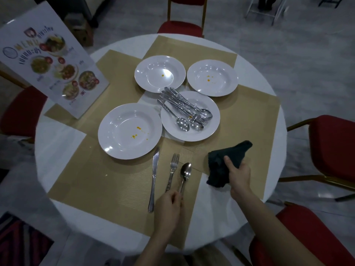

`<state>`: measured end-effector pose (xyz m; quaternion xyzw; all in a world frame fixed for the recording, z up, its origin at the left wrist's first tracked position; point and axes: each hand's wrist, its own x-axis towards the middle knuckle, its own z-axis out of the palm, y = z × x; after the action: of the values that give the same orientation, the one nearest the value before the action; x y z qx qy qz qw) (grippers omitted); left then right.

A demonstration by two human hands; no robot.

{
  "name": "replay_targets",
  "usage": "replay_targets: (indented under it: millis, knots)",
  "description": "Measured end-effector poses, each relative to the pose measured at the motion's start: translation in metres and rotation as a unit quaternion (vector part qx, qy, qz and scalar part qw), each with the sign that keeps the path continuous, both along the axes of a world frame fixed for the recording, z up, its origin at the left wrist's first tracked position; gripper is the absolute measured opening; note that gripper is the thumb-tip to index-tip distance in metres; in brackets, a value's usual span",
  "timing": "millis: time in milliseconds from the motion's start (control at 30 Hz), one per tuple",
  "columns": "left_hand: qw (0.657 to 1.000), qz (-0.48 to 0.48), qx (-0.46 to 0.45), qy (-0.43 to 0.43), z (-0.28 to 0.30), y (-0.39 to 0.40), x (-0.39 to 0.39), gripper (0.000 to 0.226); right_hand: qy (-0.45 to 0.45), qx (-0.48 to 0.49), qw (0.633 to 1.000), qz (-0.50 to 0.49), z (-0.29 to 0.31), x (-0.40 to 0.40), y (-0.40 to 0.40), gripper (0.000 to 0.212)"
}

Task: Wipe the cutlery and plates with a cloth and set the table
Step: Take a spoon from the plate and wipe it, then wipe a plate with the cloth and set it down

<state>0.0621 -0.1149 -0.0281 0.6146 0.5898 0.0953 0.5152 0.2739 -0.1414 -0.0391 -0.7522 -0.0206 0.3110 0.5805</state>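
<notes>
Left hand [170, 203] hides spoon [186, 172] and fork [173, 166] handle ends

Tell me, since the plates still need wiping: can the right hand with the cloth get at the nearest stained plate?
Probably yes. The right hand holds the cloth just right of the nearest plate; only flat cutlery lies between.

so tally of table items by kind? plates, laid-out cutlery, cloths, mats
Plates: 4, first
Knife: 1 laid out
Fork: 1 laid out
Spoon: 1 laid out
Cutlery pile: too tangled to count
Dark cloth: 1
Placemats: 4, first
Menu card: 1
Total, minus pile: 13
</notes>
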Motion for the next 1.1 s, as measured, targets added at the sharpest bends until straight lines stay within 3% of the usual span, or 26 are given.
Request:
replay_targets:
  millis: [167, 400, 567, 700, 800, 933, 1100]
  knots:
    - [0.986, -0.067, 0.122, 0.090, -0.008, 0.005, 0.015, 0.024, 0.009, 0.018, 0.998, 0.056, 0.004, -0.011, -0.005, 0.027]
    - [0.961, -0.168, 0.201, 0.084, -0.019, 0.009, 0.015, 0.015, 0.007, 0.015, 0.997, 0.080, 0.002, -0.018, -0.004, 0.024]
    - [0.967, -0.110, 0.223, 0.062, -0.015, 0.023, 0.003, 0.010, 0.013, 0.014, 0.995, 0.096, -0.001, -0.022, 0.000, 0.024]
    - [0.950, -0.049, 0.283, 0.121, -0.028, 0.038, -0.024, 0.006, 0.010, 0.022, 0.994, 0.105, 0.000, -0.029, 0.005, 0.019]
    - [0.942, -0.067, 0.296, 0.147, -0.037, 0.044, -0.031, 0.012, 0.013, 0.030, 0.994, 0.104, 0.003, -0.032, 0.006, 0.015]
    - [0.953, -0.071, 0.279, 0.097, -0.033, 0.044, -0.028, 0.011, 0.027, 0.037, 0.994, 0.100, 0.006, -0.033, 0.007, 0.024]
    - [0.942, -0.104, 0.300, 0.104, -0.033, 0.045, -0.030, 0.020, 0.020, 0.056, 0.993, 0.103, 0.018, -0.040, 0.015, 0.022]
